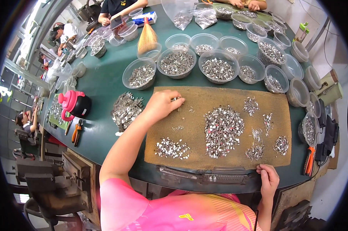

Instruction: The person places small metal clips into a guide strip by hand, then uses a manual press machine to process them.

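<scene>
Here, in the head view, the left hand (161,104) reaches to the upper-left part of the brown mat (197,100), its fingers (176,101) pinched narrow on a few small metal pieces (175,99) — these lie on the mat at about ten o'clock from the big central heap (223,130). The right hand (269,179) rests at the mat's near edge, about five o'clock from that heap, fingers curled on the edge; whether they grip anything I cannot tell. Smaller piles dot the mat — one at seven o'clock (173,148). Beyond, at twelve o'clock, clear bowls of metal parts (176,61) stand on the green table (101,84). A pink and black jug (74,104) sits at nine o'clock.
</scene>
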Demonstrator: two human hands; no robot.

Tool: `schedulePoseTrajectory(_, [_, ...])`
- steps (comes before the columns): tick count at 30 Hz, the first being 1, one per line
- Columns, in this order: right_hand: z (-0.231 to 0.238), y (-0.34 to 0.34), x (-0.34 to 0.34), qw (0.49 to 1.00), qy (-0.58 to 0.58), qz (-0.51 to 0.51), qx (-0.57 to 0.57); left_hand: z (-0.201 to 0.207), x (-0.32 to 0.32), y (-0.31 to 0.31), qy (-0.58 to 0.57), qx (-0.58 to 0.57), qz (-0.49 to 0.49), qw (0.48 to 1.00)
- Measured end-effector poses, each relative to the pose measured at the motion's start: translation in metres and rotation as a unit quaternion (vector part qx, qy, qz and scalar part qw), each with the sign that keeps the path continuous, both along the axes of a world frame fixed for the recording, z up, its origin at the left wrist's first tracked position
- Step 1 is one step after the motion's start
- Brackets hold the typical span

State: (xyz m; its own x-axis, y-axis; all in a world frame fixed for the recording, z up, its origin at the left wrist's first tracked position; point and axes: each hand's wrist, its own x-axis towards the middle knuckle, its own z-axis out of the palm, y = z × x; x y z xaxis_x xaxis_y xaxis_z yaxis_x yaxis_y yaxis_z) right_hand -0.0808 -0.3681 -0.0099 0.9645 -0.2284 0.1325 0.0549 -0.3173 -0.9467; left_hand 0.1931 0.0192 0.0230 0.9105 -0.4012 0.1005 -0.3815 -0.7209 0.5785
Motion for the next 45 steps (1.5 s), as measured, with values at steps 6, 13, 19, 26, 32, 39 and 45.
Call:
schedulePoseTrajectory(6, [-0.001,-0.002,-0.002,1.0,0.003,0.021,-0.012,-0.011,-0.023,-0.003,-0.132,0.039,0.013,0.99])
schedulePoseTrajectory(13, [0.001,0.0,0.0,1.0,0.002,0.004,-0.003,-0.009,-0.034,-0.01,-0.161,-0.024,0.026,0.986])
schedulePoseTrajectory(19, [0.003,0.0,0.001,1.0,0.002,0.008,-0.006,-0.012,-0.047,-0.026,-0.204,-0.022,-0.029,0.978])
schedulePoseTrajectory(26, [0.003,0.0,0.0,1.0,0.002,0.007,-0.007,-0.012,-0.048,-0.039,-0.18,-0.076,-0.134,0.972])
schedulePoseTrajectory(32, [0.001,-0.002,-0.001,1.0,0.002,0.007,-0.013,-0.009,-0.05,-0.023,-0.016,-0.191,-0.149,0.97])
schedulePoseTrajectory(39, [0.001,0.0,0.001,1.0,0.0,0.007,-0.014,0.0,-0.046,-0.007,-0.061,-0.195,-0.134,0.97])
schedulePoseTrajectory(45, [0.002,-0.001,0.0,1.0,-0.005,0.001,-0.014,0.002,-0.056,-0.001,-0.222,-0.003,-0.168,0.96])
